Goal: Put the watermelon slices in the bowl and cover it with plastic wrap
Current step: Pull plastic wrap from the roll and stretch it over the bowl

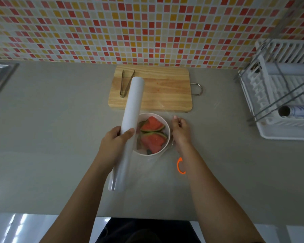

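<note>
Watermelon slices in a bowl, with plastic wrap stretched over it from a roll.

The round white bowl (168,132) stands upright on the grey counter (60,137). Inside it lie wedge-shaped watermelon slices (153,126), red flesh up and green rind curving along their edges, piled against each other. My left hand (116,139) grips the long white roll of plastic wrap (132,109), held tilted above the bowl's left edge with its far end pointing away from me. A clear sheet of film (165,111), hard to see but for faint glints, runs from the roll across the bowl to my right hand (180,132), which pinches it just right of the rim.
</note>
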`<state>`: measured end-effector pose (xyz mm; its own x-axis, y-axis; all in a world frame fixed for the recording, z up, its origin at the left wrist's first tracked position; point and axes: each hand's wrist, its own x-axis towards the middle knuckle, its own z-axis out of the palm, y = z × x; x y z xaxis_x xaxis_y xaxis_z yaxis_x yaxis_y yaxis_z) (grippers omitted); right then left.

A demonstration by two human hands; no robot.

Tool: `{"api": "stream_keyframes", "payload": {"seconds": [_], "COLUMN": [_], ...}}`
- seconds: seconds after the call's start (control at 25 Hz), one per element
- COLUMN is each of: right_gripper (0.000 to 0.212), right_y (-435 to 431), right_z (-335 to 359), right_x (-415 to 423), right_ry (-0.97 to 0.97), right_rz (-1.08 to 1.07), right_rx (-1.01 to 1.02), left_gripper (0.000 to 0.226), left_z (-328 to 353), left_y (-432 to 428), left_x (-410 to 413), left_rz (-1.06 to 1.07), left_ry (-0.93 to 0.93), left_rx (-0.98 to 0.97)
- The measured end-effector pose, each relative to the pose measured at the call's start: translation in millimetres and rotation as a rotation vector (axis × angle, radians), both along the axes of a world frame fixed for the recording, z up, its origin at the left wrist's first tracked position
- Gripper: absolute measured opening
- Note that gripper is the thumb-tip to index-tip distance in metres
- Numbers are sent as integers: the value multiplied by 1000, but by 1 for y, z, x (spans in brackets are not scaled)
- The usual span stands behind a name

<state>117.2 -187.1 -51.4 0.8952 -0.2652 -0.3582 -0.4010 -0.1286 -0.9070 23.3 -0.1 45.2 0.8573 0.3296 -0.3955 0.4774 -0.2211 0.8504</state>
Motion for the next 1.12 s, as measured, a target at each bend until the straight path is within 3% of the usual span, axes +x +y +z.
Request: {"api": "stream_keyframes", "payload": {"seconds": [0.12, 0.32, 0.48, 0.84, 0.96, 1.12], "right_gripper": [32, 29, 30, 38, 43, 27], "right_y": [-1, 2, 2, 11, 10, 8], "right_z": [-1, 0, 1, 10, 16, 18], "right_x": [0, 0, 0, -4, -1, -4], "right_ry": [-22, -4, 21, 229, 305, 349], "right_rz": [-9, -43, -54, -133, -142, -11], "right_rx": [-18, 1, 32, 280, 430, 445], "left_gripper": [50, 51, 25, 40, 37, 36], "left_z": [0, -9, -15, -37, -38, -39], "left_y": [7, 10, 17, 27, 28, 27], "left_x": [1, -1, -1, 0, 1, 0], "left_rz": [74, -85, -31, 1, 1, -8], "left_ry": [51, 4, -92, 0, -6, -12], "left_rx": [-174, 175, 286, -93, -117, -95]}}
